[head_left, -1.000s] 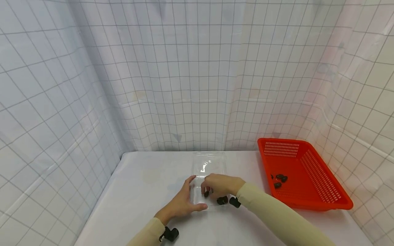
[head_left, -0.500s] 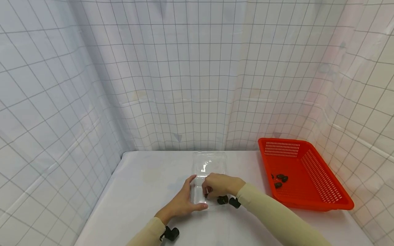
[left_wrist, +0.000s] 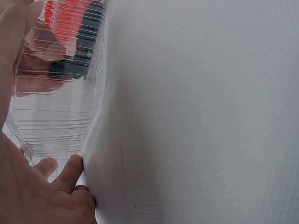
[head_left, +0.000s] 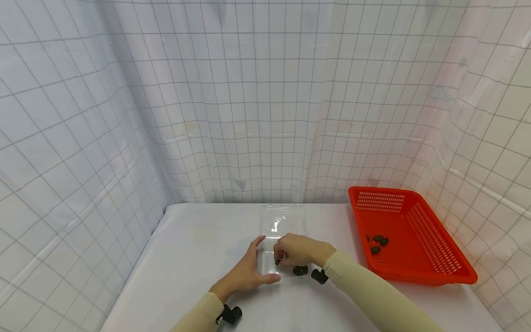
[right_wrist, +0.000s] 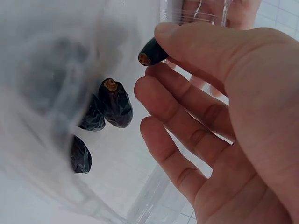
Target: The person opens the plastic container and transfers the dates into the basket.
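A clear plastic clamshell box [head_left: 265,265] stands in the middle of the table, its lid [head_left: 283,219] folded back behind it. My left hand [head_left: 244,273] rests around the box's left side, thumb at the near edge and fingers spread along the side wall. Over the box, my right hand [head_left: 296,250] pinches a dark wrinkled date [right_wrist: 153,51] between thumb and fingertips. Several more dates lie in the box, among them one date [right_wrist: 116,102] beside the right fingertips. Part of the box is hidden by the right hand.
A red plastic basket [head_left: 423,277] with slotted sides stands at the right of the white-covered table [head_left: 199,244]. Several dates [head_left: 378,240] lie inside it, towards the left. White gridded sheeting [head_left: 265,115] encloses the table at the back and both sides.
My right hand has shifted very slightly to the right, with the date between its fingertips. The left hand and box stay put.
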The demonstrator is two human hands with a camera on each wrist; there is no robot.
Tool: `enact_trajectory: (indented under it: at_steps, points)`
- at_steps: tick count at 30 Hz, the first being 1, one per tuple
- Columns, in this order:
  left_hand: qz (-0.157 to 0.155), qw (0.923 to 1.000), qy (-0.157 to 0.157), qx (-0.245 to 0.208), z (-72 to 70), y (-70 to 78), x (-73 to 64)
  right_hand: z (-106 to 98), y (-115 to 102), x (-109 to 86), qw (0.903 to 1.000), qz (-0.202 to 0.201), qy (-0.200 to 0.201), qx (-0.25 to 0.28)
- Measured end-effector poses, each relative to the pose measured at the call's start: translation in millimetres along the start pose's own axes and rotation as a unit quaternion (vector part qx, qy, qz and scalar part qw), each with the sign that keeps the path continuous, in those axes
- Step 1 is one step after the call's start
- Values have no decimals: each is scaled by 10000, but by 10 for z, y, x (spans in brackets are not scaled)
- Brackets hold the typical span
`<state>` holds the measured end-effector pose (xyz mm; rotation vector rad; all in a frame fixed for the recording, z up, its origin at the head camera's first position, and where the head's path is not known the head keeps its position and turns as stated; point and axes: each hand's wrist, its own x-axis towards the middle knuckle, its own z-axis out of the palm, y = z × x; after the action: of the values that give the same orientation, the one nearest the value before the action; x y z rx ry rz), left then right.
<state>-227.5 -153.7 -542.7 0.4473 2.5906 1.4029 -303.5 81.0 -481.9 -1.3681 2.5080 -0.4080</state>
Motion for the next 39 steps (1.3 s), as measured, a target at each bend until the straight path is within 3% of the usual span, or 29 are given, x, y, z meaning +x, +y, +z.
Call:
enact_trajectory:
  at_steps: [7, 22, 29, 39]
  points:
    - [24, 10000, 24, 47, 14, -28, 10, 16, -4, -75, 9992, -165, 251, 270]
    - [4, 10000, 42, 66, 21, -71, 39, -7, -60, -239, 9966, -337, 688, 288]
    - [-8, 10000, 30, 80, 17, -71, 52, -33, -46, -341, 9936, -200, 961, 553]
    - [-41, 10000, 32, 57, 15, -51, 34, -86, 8, -497, 9915, -40, 1208, 475]
